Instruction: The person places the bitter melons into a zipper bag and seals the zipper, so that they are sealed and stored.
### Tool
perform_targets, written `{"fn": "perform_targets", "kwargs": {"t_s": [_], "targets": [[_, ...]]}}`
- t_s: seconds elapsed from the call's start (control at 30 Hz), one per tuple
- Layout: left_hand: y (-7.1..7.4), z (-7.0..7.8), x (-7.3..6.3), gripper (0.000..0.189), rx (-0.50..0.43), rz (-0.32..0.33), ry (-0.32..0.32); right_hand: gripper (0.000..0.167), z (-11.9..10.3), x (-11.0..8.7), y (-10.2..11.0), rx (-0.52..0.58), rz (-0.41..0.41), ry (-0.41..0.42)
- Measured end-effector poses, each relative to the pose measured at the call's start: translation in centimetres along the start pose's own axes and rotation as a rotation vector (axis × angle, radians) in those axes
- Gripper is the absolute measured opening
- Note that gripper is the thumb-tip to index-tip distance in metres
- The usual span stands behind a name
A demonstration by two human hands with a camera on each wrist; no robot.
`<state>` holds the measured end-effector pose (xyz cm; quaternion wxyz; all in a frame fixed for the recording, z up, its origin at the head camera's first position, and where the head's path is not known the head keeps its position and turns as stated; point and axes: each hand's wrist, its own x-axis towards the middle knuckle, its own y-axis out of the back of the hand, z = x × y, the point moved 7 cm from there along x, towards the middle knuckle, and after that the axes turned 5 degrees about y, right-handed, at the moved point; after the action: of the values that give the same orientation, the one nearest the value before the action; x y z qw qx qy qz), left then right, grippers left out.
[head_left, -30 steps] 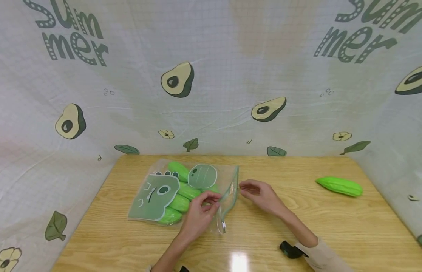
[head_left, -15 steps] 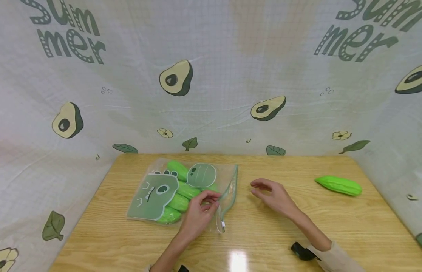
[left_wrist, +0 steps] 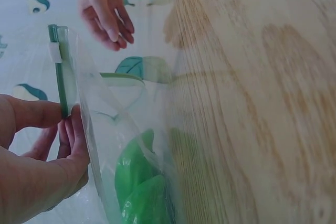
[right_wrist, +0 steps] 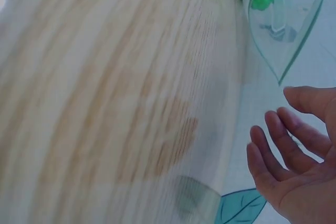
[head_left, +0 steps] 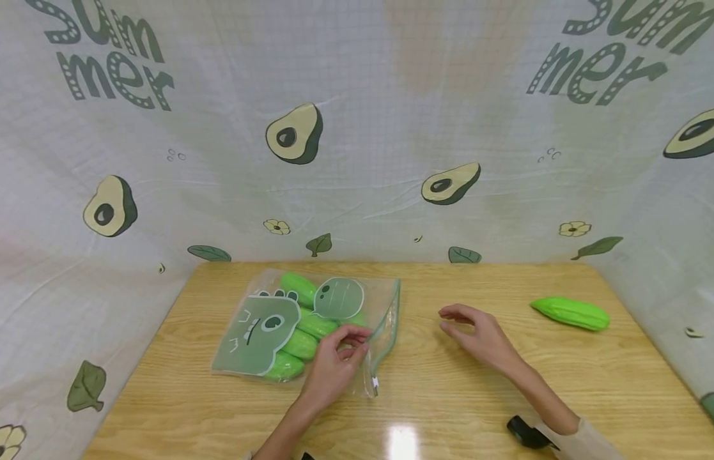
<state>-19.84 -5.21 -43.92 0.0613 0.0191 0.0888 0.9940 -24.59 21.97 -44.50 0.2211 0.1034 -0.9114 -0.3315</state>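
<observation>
A pale cloth (head_left: pixel 362 76) printed with avocados, leaves, flowers and the word "Summer" hangs behind the far edge of a wooden worktop (head_left: pixel 477 396) and along its left and right edges. On the worktop's left half, its top side close to the far edge, lies a clear bag (head_left: pixel 382 294) bearing a one-eyed, toothy green cartoon creature (head_left: pixel 256 348). The bag's mouth faces the right edge, its two green-trimmed rims (right_wrist: pixel 311 27) parted in a pointed loop, as the right wrist view shows.

A person works with both bare hands. The left hand (head_left: pixel 332 364), reaching in from the near edge, pinches the rim of the bag's mouth between thumb and fingers. The right hand (head_left: pixel 477 332) hangs just beyond the mouth, apart from it, the fingers loosely bent and the thumb held away from them; a beige sleeve (head_left: pixel 587 441) ends behind its wrist.

Several bright green gourds (head_left: pixel 300 344) lie inside the bag, partly hidden by the print. One loose gourd (head_left: pixel 571 313) rests on the worktop near the far right corner, well apart from the bag. A black device (head_left: pixel 526 432) sits at the right cuff. A small white slider (head_left: pixel 375 382) marks the mouth's end nearest the worktop's near edge.
</observation>
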Motion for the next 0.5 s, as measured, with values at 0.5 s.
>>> {"fn": "perform_targets", "kwargs": {"t_s": [0.5], "targets": [[0.1,0.0,-0.2,0.017,0.007,-0.002,-0.006,0.024,0.7,-1.0,2.3,-0.098,0.048,0.003]]}}
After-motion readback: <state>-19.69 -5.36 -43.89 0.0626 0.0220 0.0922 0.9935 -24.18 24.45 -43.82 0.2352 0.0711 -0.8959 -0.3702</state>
